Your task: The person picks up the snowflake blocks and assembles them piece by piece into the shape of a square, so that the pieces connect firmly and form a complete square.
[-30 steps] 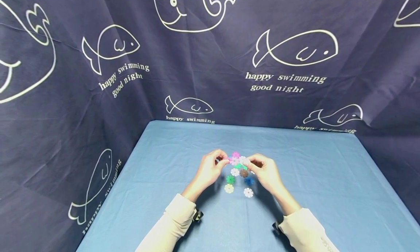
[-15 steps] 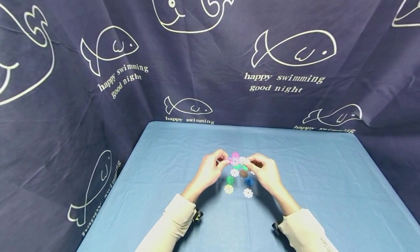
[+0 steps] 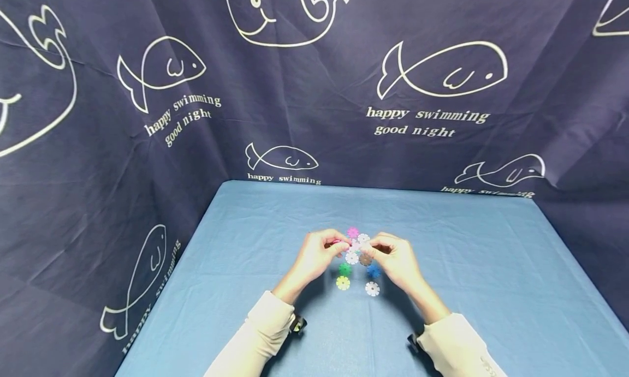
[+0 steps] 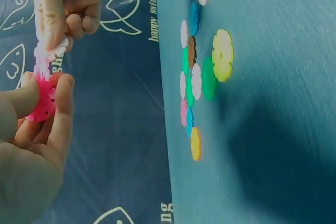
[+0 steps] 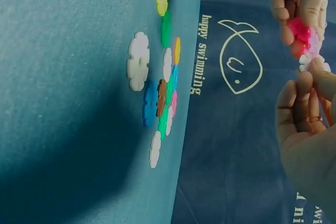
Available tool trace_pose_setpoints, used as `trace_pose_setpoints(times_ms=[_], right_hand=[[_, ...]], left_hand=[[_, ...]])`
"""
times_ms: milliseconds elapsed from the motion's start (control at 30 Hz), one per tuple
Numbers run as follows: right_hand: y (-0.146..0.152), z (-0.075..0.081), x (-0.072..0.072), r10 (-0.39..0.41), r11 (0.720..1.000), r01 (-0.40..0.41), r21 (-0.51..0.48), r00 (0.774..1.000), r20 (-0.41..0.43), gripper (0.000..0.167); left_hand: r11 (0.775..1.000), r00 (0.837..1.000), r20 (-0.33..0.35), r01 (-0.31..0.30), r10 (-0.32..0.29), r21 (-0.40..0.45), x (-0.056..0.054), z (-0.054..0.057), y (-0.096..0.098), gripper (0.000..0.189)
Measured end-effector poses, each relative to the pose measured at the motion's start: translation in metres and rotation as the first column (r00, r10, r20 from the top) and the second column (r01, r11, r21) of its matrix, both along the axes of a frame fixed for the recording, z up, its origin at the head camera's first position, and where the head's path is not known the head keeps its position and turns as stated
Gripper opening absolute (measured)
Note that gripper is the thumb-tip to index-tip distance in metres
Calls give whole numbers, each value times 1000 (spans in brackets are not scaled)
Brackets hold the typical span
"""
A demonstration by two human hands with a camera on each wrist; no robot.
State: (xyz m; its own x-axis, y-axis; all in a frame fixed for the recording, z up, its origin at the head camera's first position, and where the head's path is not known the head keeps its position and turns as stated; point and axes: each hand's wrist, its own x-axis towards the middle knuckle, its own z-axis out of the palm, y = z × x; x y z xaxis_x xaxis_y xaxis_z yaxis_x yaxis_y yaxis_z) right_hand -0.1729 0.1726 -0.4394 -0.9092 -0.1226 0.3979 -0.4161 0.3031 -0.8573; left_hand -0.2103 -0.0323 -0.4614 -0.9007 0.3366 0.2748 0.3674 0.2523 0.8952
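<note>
Above the table in the head view, my left hand (image 3: 314, 257) and right hand (image 3: 397, 258) face each other with fingertips close together. Between thumb and fingers the left hand pinches a bright pink snowflake disc (image 4: 42, 103). A white snowflake disc (image 4: 60, 49) is pinched by the right hand. A pale pink disc (image 4: 41, 68) sits between them and appears joined to both. Below lie loose snowflake discs, among them a yellow disc (image 3: 343, 282), a green disc (image 3: 345, 269), a blue disc (image 3: 374, 270) and a brown disc (image 5: 161, 98).
The loose discs lie in a cluster on a blue cloth-covered table (image 3: 255, 219). An orange disc (image 4: 196, 144) and a white disc (image 5: 138, 61) are among them. Behind stands a dark curtain (image 3: 324, 115) printed with fish. A dark device (image 3: 297, 324) is worn on the left wrist.
The left hand has shifted slightly right and toward me. The held discs have come a little nearer and now hide more of the green discs beneath. The loose discs stay put.
</note>
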Motion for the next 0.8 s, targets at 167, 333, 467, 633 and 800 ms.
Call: trace_pose_setpoints(times_ms=[167,333,467,633,800], right_hand=[[1,-1,2,55,997,-56,-55,998,-9,5],[2,-10,1,79,995,-81,-51,996,-43,7],[4,-27,-3,23,1000,-21,22,995,-98,12],[7,-36,-6,10,999,-6,35,995,-98,12],[9,-34,-8,31,999,-30,14,998,-61,12]], left_hand=[[999,999,39,-1,-1,54,2,1,1,9],[997,995,104,5,-13,81,7,0,3,7],[997,991,133,5,-14,72,11,-2,5,5],[989,986,162,26,-50,147,10,-1,6,8],[961,940,295,93,-171,260,5,5,3,25]])
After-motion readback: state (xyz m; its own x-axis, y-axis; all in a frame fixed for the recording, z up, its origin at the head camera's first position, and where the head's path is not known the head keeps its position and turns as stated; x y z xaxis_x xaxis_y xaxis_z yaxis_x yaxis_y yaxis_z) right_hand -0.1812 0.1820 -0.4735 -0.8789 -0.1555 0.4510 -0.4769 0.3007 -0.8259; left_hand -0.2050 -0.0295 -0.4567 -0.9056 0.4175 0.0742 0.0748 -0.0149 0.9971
